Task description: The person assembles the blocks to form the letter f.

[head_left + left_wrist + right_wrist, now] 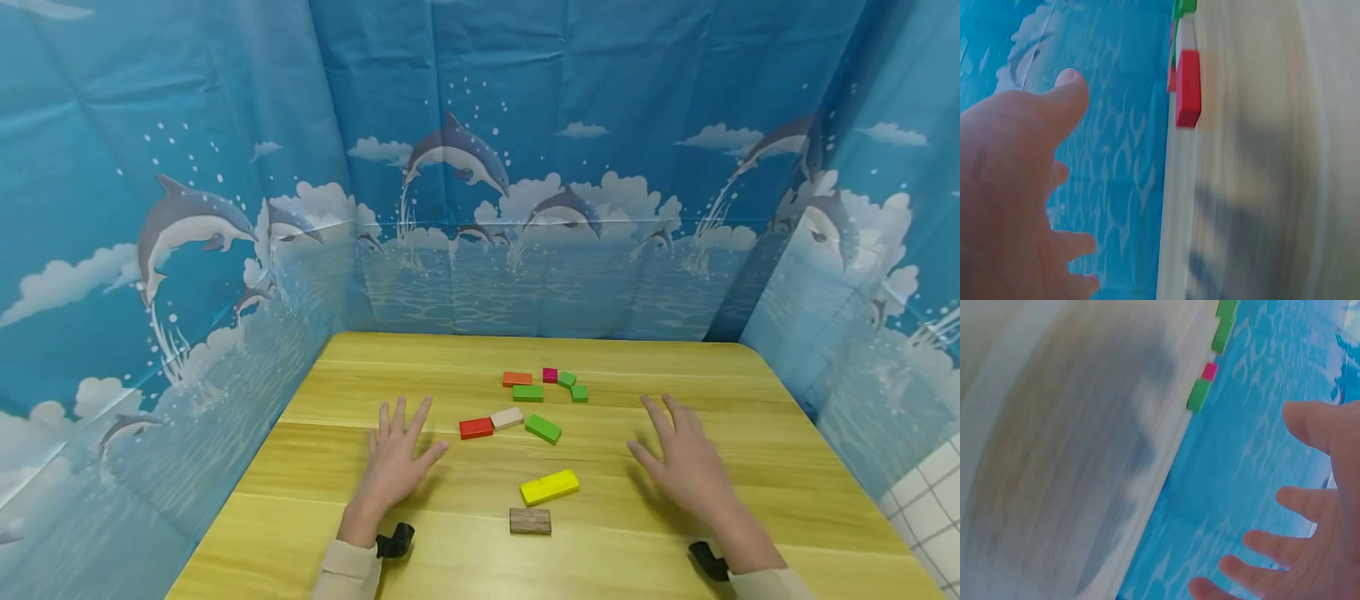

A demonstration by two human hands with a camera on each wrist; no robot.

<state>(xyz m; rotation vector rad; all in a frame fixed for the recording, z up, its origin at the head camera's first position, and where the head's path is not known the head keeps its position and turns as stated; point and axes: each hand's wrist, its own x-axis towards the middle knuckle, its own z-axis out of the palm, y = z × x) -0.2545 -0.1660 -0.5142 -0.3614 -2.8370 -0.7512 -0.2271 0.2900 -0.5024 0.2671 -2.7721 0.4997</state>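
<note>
At the far side and both flanks: we see a blue dolphin-print curtain (525,283).
Counter (300,500): wood-grained, reaching from us to the curtain.
Left hand (393,467): raised on the left, fingers spread wide, holding nothing; nearest the red block (476,429).
Right hand (688,467): raised on the right, also wide, holding nothing; we judge a narrower thumb-to-finger gap would suit pieces this slim.
Yellow block (550,488): near middle, slanted; we cannot tell whether it is one piece or two, so we would steady both ends.
Wooden block (530,522): flat, on the near side of the yellow block, apart from it.
White block (507,418): seemingly touching the red block's right end; pinching the long sides should spare its neighbour.
Pink block (550,376): far middle; best taken with fingertips from above.
</note>
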